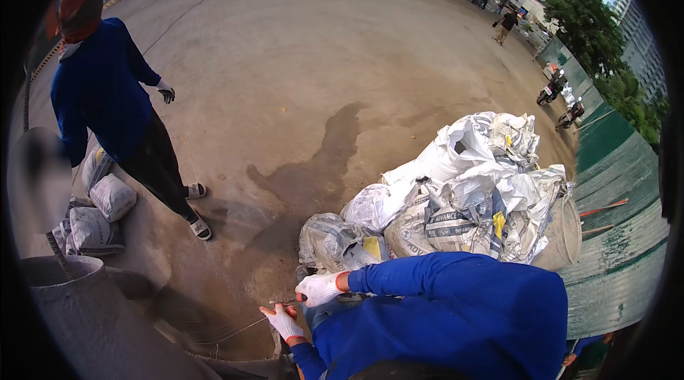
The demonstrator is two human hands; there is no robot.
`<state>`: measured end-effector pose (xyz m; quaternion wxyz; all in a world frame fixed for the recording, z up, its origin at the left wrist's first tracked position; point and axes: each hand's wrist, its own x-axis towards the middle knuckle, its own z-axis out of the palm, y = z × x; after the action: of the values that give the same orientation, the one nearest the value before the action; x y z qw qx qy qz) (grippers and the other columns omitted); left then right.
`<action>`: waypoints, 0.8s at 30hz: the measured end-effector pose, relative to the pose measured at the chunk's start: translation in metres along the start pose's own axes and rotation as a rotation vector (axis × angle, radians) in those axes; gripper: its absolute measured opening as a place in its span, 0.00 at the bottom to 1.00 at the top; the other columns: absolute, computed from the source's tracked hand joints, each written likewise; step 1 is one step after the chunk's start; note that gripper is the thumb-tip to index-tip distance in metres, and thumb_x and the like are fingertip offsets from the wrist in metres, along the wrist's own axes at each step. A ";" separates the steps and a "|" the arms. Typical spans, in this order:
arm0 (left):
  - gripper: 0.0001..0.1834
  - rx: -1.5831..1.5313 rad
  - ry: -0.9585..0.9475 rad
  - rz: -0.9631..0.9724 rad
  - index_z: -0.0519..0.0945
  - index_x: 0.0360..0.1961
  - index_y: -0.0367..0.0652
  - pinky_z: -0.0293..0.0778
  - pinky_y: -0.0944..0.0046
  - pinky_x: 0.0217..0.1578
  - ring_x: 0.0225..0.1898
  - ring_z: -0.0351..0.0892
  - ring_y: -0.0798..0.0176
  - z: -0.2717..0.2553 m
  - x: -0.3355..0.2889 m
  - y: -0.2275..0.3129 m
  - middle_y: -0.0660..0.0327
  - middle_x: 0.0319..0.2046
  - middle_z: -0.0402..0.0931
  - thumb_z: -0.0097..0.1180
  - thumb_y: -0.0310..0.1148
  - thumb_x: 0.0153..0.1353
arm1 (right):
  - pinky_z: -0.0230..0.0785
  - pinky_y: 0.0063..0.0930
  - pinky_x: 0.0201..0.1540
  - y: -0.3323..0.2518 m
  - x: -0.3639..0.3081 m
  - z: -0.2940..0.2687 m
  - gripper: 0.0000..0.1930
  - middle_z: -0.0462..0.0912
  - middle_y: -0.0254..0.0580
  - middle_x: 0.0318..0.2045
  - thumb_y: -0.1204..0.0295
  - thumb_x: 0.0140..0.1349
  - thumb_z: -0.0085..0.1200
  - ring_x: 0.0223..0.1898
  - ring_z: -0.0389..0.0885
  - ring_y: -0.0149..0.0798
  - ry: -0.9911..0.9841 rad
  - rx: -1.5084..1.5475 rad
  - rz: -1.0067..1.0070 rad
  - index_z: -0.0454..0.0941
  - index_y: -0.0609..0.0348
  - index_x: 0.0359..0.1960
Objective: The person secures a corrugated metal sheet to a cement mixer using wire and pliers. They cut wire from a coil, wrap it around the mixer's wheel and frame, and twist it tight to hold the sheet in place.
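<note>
Both my hands wear white knit gloves with orange cuffs. My right hand (320, 289) is closed around a small hand tool (288, 302) with a dark handle and a thin end; its exact kind is too small to tell. Just below, my left hand (283, 321) pinches a thin wire (242, 329), close to the tool's tip. The wire trails off to the lower left in loose, curved strands. My blue-sleeved right arm stretches across the lower right, and part of my left forearm shows at the bottom edge.
White sacks (456, 180) are heaped ahead on the right, beside a green corrugated fence (620, 223). A large grey concrete-like pipe (78, 301) fills the lower left. Nearby stands another person (107, 95) in blue, close to several filled sacks (92, 227). Wet patches mark the pavement.
</note>
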<state>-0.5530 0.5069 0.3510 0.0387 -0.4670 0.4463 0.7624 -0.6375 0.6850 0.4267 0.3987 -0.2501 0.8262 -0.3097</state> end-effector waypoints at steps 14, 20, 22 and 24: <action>0.38 0.129 -0.332 0.045 0.53 0.85 0.43 0.75 0.69 0.21 0.20 0.72 0.71 0.066 0.065 0.096 0.59 0.37 0.81 0.51 0.25 0.78 | 0.78 0.31 0.25 0.003 0.050 -0.077 0.09 0.83 0.36 0.30 0.64 0.71 0.60 0.25 0.82 0.30 -0.189 1.144 0.310 0.79 0.54 0.44; 0.43 0.409 -0.496 0.102 0.47 0.87 0.50 0.75 0.69 0.23 0.22 0.73 0.72 0.169 0.056 0.137 0.59 0.38 0.83 0.53 0.24 0.77 | 0.77 0.26 0.28 0.022 0.024 -0.108 0.07 0.82 0.32 0.33 0.66 0.74 0.60 0.28 0.80 0.27 0.142 1.361 0.266 0.78 0.55 0.44; 0.43 0.459 -0.530 0.177 0.55 0.86 0.49 0.79 0.63 0.27 0.23 0.79 0.64 0.182 0.067 0.136 0.55 0.38 0.85 0.59 0.29 0.74 | 0.77 0.26 0.29 0.019 0.017 -0.119 0.07 0.82 0.32 0.34 0.66 0.74 0.60 0.28 0.81 0.26 0.238 1.376 0.280 0.78 0.55 0.45; 0.40 1.041 -0.568 0.518 0.63 0.82 0.48 0.82 0.55 0.33 0.29 0.84 0.54 0.202 0.092 0.147 0.48 0.43 0.86 0.63 0.34 0.71 | 0.78 0.26 0.29 0.018 0.011 -0.135 0.07 0.83 0.32 0.35 0.66 0.75 0.59 0.29 0.81 0.27 0.327 1.369 0.287 0.79 0.54 0.45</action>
<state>-0.8119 0.5307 0.4109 0.1917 -0.0446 0.8283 0.5246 -0.7572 0.7324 0.4742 0.3741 0.2168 0.5204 -0.7363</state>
